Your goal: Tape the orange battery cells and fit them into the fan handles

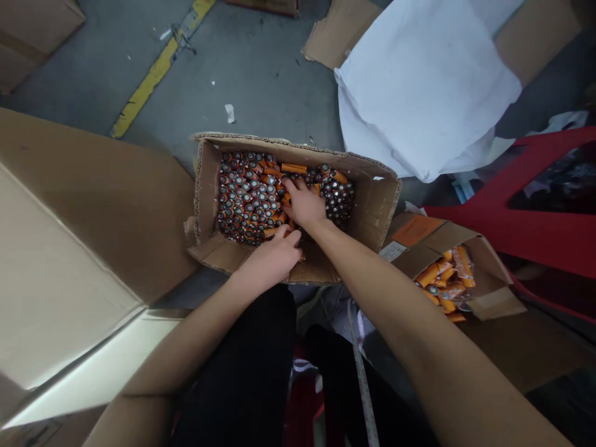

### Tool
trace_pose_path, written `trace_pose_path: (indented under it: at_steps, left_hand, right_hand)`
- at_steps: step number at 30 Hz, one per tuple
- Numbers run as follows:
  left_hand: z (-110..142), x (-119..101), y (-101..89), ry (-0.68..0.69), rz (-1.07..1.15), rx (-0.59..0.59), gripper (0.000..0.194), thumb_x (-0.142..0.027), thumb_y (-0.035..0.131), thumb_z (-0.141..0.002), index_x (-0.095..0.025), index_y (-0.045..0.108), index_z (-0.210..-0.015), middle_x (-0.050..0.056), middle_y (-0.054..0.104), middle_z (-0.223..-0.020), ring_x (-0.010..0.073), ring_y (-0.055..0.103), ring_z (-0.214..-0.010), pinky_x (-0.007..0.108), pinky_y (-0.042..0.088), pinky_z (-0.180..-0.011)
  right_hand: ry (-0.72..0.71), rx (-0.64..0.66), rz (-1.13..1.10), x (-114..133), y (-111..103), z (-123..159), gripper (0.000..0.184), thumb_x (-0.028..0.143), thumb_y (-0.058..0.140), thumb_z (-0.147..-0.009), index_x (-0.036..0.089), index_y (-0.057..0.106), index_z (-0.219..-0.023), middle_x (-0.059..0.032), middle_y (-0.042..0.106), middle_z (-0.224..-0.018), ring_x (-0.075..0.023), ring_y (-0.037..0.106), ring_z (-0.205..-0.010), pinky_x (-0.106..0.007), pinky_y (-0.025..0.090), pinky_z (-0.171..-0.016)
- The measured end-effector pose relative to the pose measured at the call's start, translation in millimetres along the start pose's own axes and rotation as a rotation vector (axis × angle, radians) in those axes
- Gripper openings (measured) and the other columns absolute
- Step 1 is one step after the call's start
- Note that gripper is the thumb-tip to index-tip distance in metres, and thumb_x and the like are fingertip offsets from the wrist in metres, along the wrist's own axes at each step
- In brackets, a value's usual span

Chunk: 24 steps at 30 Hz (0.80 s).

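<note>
An open cardboard box stands before me, packed with orange-wrapped cylindrical batteries. Most stand on end with their round metal tops showing, and a few lie on their sides near the middle. Inside the box, my right hand reaches down among the batteries, its fingers apart and touching orange ones. Over the near wall, my left hand has its fingers curled together. A bit of orange shows beside its fingers, but what they grip is mostly hidden.
A smaller open carton with loose orange battery packs sits at the right. Behind it is a red plastic crate. A white sheet lies beyond the box. A large carton stands left. Yellow tape marks the grey floor.
</note>
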<state>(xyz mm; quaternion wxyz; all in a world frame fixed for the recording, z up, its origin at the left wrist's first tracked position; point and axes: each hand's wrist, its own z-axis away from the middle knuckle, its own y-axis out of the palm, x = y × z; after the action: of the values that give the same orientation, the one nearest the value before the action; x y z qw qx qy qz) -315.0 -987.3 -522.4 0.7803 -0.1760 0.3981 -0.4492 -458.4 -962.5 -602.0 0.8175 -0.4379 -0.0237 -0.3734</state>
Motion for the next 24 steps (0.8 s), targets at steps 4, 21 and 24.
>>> trace_pose_path:
  at_steps: [4, 21, 24]
  left_hand:
    - [1, 2, 4.0, 0.017, 0.004, -0.053, 0.022, -0.006, 0.066, -0.09, -0.015, 0.08, -0.104, 0.013, 0.061, -0.119, 0.0307, 0.049, -0.129, 0.043, 0.054, -0.108]
    - [39, -7, -25.4, 0.105, 0.155, -0.127, 0.055, 0.002, 0.05, -0.084, -0.025, 0.072, -0.126, 0.009, 0.058, -0.124, 0.0289, 0.041, -0.134, 0.043, 0.046, -0.116]
    - [56, -32, -41.9, 0.156, 0.212, -0.14, 0.048, -0.005, 0.048, -0.092, -0.03, 0.071, -0.127, 0.008, 0.06, -0.125, 0.0284, 0.043, -0.138, 0.044, 0.045, -0.118]
  right_hand:
    - [-0.036, -0.069, -0.116, -15, -1, -13, 0.062, 0.031, 0.06, -0.1, 0.034, 0.049, -0.161, -0.0101, 0.062, -0.154, -0.0338, 0.068, -0.126, -0.049, 0.058, -0.104]
    - [-0.211, -0.088, -1.012, -6, -29, 21, 0.061, 0.048, 0.076, -0.089, 0.031, 0.059, -0.145, -0.0039, 0.07, -0.139, -0.0283, 0.067, -0.125, -0.047, 0.062, -0.099]
    - [-0.18, -0.143, -0.95, -18, -63, 76, 0.064, 0.059, 0.069, -0.092, 0.033, 0.055, -0.149, -0.0034, 0.066, -0.141, -0.0287, 0.067, -0.126, -0.048, 0.062, -0.097]
